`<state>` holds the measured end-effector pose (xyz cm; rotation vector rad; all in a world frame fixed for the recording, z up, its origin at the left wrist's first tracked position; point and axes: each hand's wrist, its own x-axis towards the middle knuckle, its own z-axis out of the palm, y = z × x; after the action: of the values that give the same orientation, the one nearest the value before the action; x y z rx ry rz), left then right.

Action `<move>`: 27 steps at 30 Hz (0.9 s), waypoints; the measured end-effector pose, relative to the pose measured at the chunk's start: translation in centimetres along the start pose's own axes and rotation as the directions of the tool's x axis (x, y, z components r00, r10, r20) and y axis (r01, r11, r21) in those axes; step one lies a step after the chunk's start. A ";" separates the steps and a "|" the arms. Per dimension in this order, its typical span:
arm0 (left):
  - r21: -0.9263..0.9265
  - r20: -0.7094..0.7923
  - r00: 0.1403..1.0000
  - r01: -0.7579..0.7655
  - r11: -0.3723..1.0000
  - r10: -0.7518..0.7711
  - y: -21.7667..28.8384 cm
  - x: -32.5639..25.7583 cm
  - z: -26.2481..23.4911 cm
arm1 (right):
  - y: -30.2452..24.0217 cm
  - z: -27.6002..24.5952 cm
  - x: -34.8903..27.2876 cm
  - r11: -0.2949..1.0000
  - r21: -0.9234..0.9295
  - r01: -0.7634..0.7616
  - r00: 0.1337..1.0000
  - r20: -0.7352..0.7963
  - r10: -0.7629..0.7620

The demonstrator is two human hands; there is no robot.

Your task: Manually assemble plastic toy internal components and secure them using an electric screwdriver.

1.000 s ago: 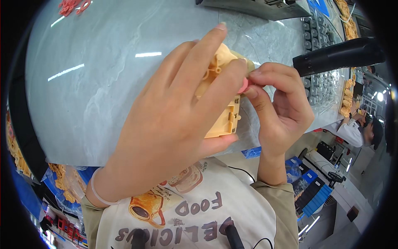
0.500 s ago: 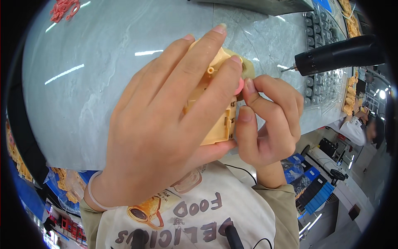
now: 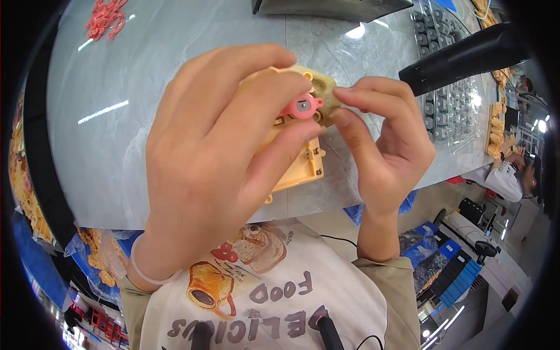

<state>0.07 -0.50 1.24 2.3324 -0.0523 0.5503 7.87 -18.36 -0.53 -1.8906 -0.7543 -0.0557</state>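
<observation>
Between the index finger and thumb of my left hand is a small pink plastic part with a grey round centre and a small looped tab. It sits right over a yellow-orange plastic shell, much of which my left hand hides. Under the shell's far right end shows a khaki block with rounded hollows. My right hand is beside that block, index finger and thumb apart at its right edge, with nothing visible between them.
A black electric screwdriver reaches in from the right, over clear trays of dark parts. Loose pink parts lie at the far left of the grey table. A metal box stands at the back.
My left hand has gone from spread across the shell to pinching the pink part. My right fingers, which were at the pink part, have opened and moved slightly away.
</observation>
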 end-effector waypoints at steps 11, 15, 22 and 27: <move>-0.035 -0.020 0.997 0.072 0.997 -0.073 0.3 0.3 0.4 | -0.1 0.9 0.9 0.975 -0.163 0.148 0.989 0.033 -0.145; -0.030 0.017 0.998 0.068 0.997 -0.068 0.2 0.5 0.2 | -0.3 1.2 0.8 0.959 -0.225 0.171 0.985 0.001 -0.175; -0.131 0.035 0.993 0.116 0.985 -0.112 0.4 -1.0 -0.3 | -0.3 1.1 0.4 0.976 -0.185 0.118 0.993 0.005 -0.119; -0.127 0.187 0.978 0.122 0.984 -0.097 -0.3 -1.2 0.2 | -0.3 0.4 -0.2 0.962 -0.214 0.168 0.985 -0.006 -0.173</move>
<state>-0.83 -0.56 0.41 2.2279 -0.0445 0.2714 7.42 -18.02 -0.56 -2.0177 -0.9232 -0.2781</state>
